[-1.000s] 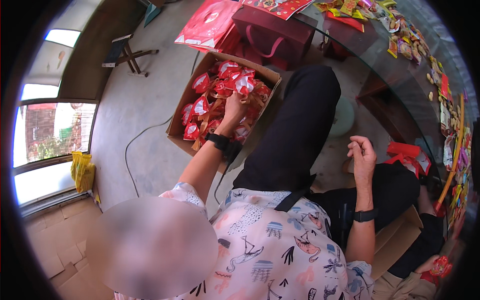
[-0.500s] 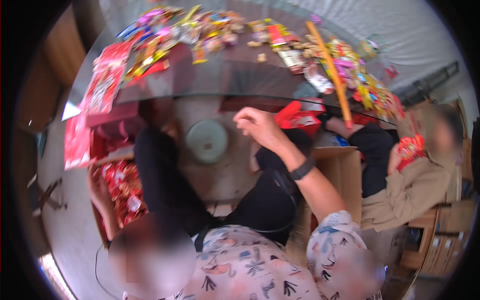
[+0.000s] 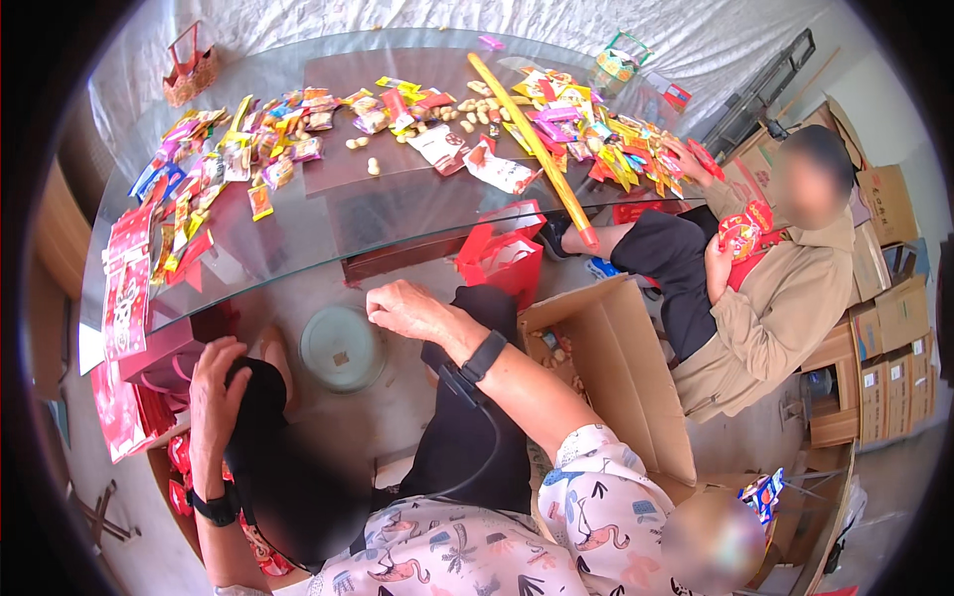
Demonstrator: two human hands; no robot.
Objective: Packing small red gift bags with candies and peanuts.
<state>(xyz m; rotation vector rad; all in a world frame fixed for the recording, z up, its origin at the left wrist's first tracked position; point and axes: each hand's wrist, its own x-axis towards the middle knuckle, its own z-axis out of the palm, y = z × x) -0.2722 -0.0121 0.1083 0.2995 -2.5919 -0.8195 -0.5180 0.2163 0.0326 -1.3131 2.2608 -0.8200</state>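
"Glass table (image 3: 253, 263) fills the top of the frame, yeah?"

"Yep, w/ sweets (image 3: 298, 109) & peanuts (image 3: 373, 167) spread over it, plus a yellow stick (image 3: 537, 154) lying on a slant, upper ctr-right."

"OK, L hand (image 3: 212, 382)?"

"Left of frame, just beside the knee of the black trousers (image 3: 487, 447) & near the dark red bag (image 3: 169, 358). Fingers apart, a bit bent; can't tell if they touch the knee."

"& R hand (image 3: 407, 310)?"

"Ctr of frame, near the pale green stool (image 3: 323, 338). Fingers loosely curled; can't tell if anything's inside."

"Where're the red packets (image 3: 179, 452)?"

"Lower left, below L hand, partly hidden by arm & knee."

"Rest, quick?"

"Open cardboard box (image 3: 641, 372) right of ctr, just beside R forearm. Red paper bag (image 3: 507, 260) by the table edge. Co-worker (image 3: 785, 308) in a tan top, right side: one hand at the sweets, other holding a red pouch (image 3: 740, 233). Brown cartons (image 3: 884, 387) stacked far right."
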